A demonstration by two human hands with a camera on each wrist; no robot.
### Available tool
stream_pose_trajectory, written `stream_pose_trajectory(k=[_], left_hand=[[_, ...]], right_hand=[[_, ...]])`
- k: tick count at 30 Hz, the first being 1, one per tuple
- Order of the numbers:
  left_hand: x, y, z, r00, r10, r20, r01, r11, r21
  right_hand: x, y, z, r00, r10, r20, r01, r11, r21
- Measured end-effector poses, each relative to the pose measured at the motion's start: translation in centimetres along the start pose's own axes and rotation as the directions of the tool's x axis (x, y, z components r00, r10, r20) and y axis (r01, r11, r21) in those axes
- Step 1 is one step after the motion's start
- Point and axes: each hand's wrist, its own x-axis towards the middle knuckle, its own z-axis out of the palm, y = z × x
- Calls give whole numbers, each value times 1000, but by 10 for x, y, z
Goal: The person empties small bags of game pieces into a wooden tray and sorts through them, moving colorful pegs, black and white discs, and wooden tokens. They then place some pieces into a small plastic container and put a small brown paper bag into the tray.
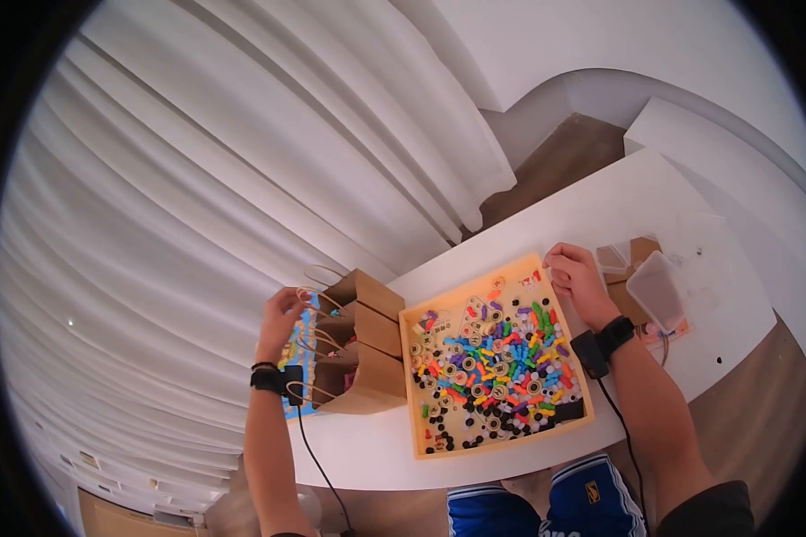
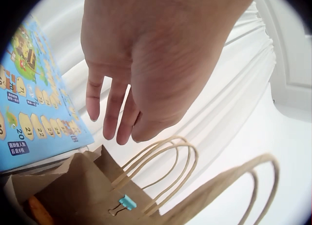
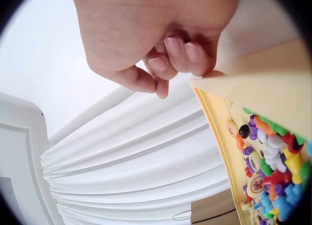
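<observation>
My left hand (image 1: 282, 315) hovers by the handles of three brown paper bags (image 1: 372, 380). In the left wrist view its fingers (image 2: 112, 115) point down, loosely bent and holding nothing, above the rope handles (image 2: 191, 154). A teal binder clip (image 2: 127, 201) sits on one bag's rim. My right hand (image 1: 575, 273) is at the far right corner of a pale yellow tray (image 1: 410, 394). Its fingers (image 3: 192, 51) are curled, knuckles right at the tray's rim, thumb and index tips together with nothing visible between them. Colourful pegs and round game pieces (image 1: 501, 358) fill the tray.
A blue board-game sheet (image 2: 53, 122) stands behind the bags. To the right of the tray lie a clear plastic container (image 1: 658, 291) and brown cardboard pieces (image 1: 631, 300) on the white table (image 1: 501, 474). White curtains (image 1: 287, 152) hang beyond the table. Cables run from both wrists.
</observation>
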Motion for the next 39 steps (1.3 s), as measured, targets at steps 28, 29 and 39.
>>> stream_pose_trajectory(k=[28, 29, 39], left_hand=[[-115, 73, 196, 937, 165, 309, 51, 808, -587], [-113, 67, 198, 935, 163, 315, 60, 802, -594], [-115, 34, 210, 915, 297, 273, 41, 606, -795]], right_hand=[[5, 3, -2, 1000, 29, -11, -29, 999, -28], [5, 4, -3, 999, 36, -19, -37, 999, -36], [6, 5, -3, 998, 42, -36, -46, 992, -117]])
